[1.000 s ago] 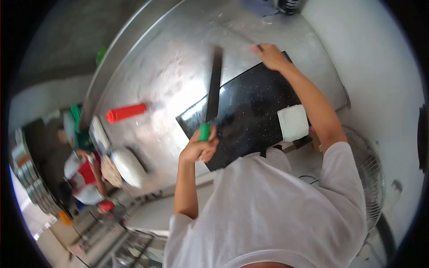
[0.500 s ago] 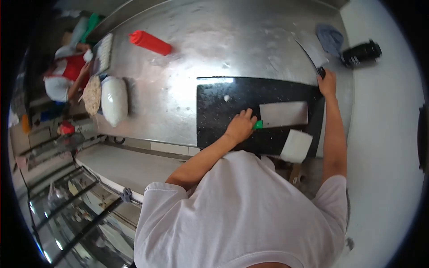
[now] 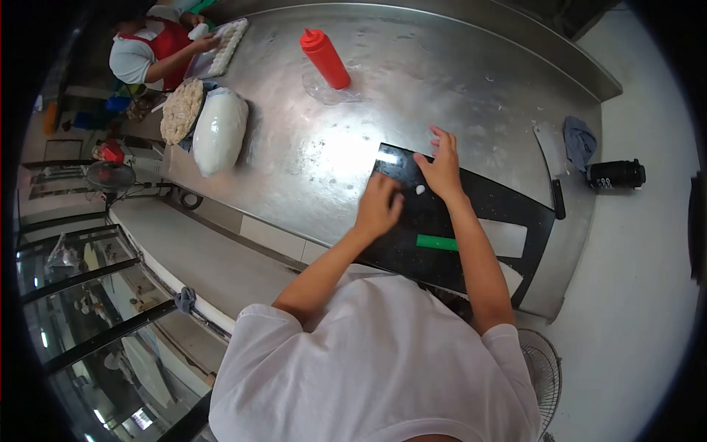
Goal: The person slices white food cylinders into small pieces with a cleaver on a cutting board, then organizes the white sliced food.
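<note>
My left hand (image 3: 378, 208) hovers over the left part of the black cutting board (image 3: 412, 221), its thumb apart from slightly blurred fingers, holding nothing I can see. Across from it, my right hand (image 3: 442, 169) is open at the board's far edge, fingers spread. A small white lump (image 3: 420, 189), perhaps dough, lies on the board between the hands. Below my right hand is a cleaver with a green handle (image 3: 436, 241) and a wide blade (image 3: 507, 237), partly hidden by my right forearm. A knife with a black handle (image 3: 558, 199) rests right of the board.
A red squeeze bottle (image 3: 325, 59) stands on the steel table (image 3: 294, 147). Left are a full white bag (image 3: 221, 132) and a bowl of lumpy filling (image 3: 182, 110). A co-worker (image 3: 158, 51) handles a tray of white pieces (image 3: 230, 48). Right are a grey cloth (image 3: 580, 140) and a black can (image 3: 616, 174).
My right hand has let go of the black-handled knife and moved left over the board. My left hand has left the cleaver's green handle and moved left. The view has shifted.
</note>
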{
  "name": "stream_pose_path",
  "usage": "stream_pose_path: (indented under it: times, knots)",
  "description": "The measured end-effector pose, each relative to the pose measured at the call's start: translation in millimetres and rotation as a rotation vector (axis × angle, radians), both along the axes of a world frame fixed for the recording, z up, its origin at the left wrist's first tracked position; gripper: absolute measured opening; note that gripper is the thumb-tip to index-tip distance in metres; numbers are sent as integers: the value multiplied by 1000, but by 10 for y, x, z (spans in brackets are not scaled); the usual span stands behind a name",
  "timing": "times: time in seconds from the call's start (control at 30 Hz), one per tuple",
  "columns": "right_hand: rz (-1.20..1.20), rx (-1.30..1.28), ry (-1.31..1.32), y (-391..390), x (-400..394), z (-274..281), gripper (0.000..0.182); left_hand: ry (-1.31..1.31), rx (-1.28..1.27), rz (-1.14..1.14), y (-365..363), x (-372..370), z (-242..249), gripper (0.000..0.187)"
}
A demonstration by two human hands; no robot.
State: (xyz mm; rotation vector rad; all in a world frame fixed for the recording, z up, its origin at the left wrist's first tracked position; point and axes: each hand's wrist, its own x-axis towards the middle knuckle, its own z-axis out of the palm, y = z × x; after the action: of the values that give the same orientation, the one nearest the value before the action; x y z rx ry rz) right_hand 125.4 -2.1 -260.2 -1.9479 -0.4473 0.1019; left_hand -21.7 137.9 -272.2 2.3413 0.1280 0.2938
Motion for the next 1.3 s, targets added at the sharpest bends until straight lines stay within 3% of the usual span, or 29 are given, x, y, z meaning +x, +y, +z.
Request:
stream_pose_path:
  times: [0.1,0.17,0.23,0.27,0.37,0.4,0.53,0.6,0.7,0.8,1.0,1.1,1.17,1.23,1.3]
  knots:
    - [-40,63,3,713,219,225,97,-17,-103,375,777,329,-63,33]
    - [-44,104,-15,1281,446,349,112,-136,94,422,1395,701,-163,46]
    - [-99,91,-37,1870,693,417,122,71,-140,569,1781,1120,-137,59]
    - [-141,88,-55,2151,815,450,126,246,-271,551,1989,1292,-85,67]
    - [-260,28,-112,2881,1067,374,137,248,-259,444,2346,1650,-544,71]
    - [-308,5,-113,3090,1108,346,145,249,-187,421,2381,1660,-560,62]
    - [-350,72,-9,3493,1300,337,122,109,-311,323,2445,1518,-825,39]
    - [-319,28,44,3494,1422,238,106,40,-352,295,2511,1408,-896,39]
    - [-557,380,-96,3390,1489,165,86,-79,-508,253,2745,1185,-861,36]
    - [-678,293,-208,3044,1449,269,87,-41,-593,283,3049,832,-528,31]
    - [-625,100,-84,2610,1331,-2,105,-12,-717,161,3333,626,-332,30]
    - [-888,-16,-234,2567,990,-287,103,-40,-658,112,3381,512,-222,29]
    - [-670,605,154,2597,414,-281,93,-47,-586,66,3346,462,-133,29]
    - [-421,677,582,2698,-361,74,65,-25,-513,14,3279,312,-75,29]
    - [-291,653,606,2687,-793,-337,40,25,-410,-99,3201,124,-5,32]
